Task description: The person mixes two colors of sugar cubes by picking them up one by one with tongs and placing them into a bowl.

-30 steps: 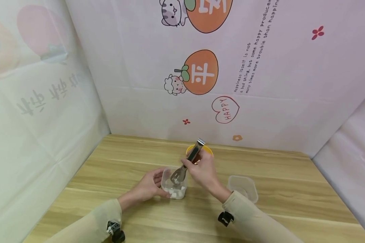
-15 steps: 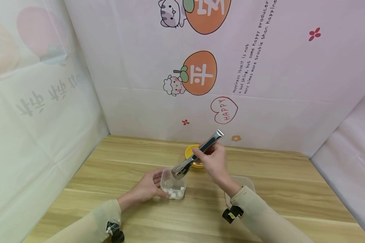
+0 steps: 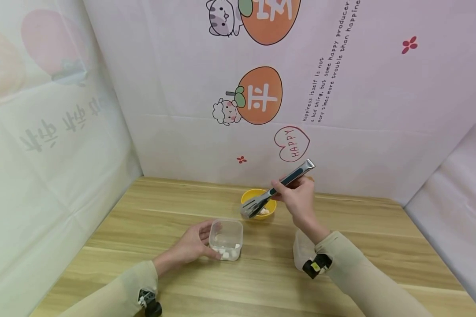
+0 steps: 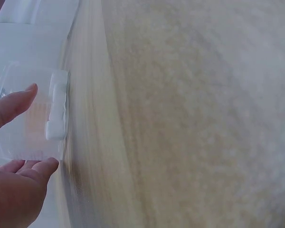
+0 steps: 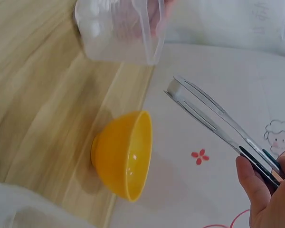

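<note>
My left hand [image 3: 194, 242] grips a clear square plastic container [image 3: 227, 237] on the table, thumb on the near side and fingers behind. Several small white cubes [image 3: 226, 254] lie in its bottom. With my right hand [image 3: 300, 201] I hold metal tongs [image 3: 293, 177] with dark grip strips, tilted down to the left. Their tips hang over the front left rim of a yellow bowl [image 3: 247, 194] in the head view. Pinched between the tips is a white cube [image 5: 174, 87], seen in the right wrist view. A few pale pieces [image 3: 264, 211] sit inside the bowl.
Another clear plastic piece [image 3: 300, 253], box-like or a lid, lies under my right forearm, partly covered by the sleeve. The wooden table [image 3: 174, 198] ends at a white printed wall sheet [image 3: 182, 145] just behind the bowl. Side sheets stand left and right.
My right hand has lifted the tongs out of the clear container and carried them right and back to the yellow bowl. The left hand and its container have stayed in place.
</note>
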A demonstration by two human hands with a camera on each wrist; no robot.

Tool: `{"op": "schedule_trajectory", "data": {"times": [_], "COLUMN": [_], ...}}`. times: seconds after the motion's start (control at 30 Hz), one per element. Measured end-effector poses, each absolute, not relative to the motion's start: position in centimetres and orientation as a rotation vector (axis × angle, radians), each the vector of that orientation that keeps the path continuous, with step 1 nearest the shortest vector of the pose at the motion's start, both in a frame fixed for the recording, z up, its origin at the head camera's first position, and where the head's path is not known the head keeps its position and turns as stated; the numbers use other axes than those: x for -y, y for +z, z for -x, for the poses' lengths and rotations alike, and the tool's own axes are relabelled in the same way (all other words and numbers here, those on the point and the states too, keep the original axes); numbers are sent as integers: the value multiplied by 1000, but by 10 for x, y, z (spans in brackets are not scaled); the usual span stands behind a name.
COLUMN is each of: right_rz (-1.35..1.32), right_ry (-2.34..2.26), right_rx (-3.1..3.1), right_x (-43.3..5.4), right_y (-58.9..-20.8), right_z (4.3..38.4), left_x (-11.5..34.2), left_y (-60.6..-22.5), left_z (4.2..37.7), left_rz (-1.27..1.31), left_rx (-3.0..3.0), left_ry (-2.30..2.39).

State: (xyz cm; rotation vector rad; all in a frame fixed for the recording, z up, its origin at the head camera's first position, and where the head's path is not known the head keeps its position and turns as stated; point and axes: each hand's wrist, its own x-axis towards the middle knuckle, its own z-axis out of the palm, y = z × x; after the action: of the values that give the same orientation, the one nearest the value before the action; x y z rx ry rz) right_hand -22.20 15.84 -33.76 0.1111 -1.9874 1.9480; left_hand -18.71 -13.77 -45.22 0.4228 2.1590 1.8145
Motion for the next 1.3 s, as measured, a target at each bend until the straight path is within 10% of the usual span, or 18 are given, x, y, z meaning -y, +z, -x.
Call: {"op": "schedule_trajectory", "data": {"times": [1.3], "right_rz": [139], "right_ry": [1647], "right_rx": [2075], "right_x": [-198], "right_y": [-352], "right_z": [261], "left_x": [137], "left_y": [-449], "left_z": [187], "left_rz": [-427], "left_rx": [-2153], "left_ry": [1809]}}
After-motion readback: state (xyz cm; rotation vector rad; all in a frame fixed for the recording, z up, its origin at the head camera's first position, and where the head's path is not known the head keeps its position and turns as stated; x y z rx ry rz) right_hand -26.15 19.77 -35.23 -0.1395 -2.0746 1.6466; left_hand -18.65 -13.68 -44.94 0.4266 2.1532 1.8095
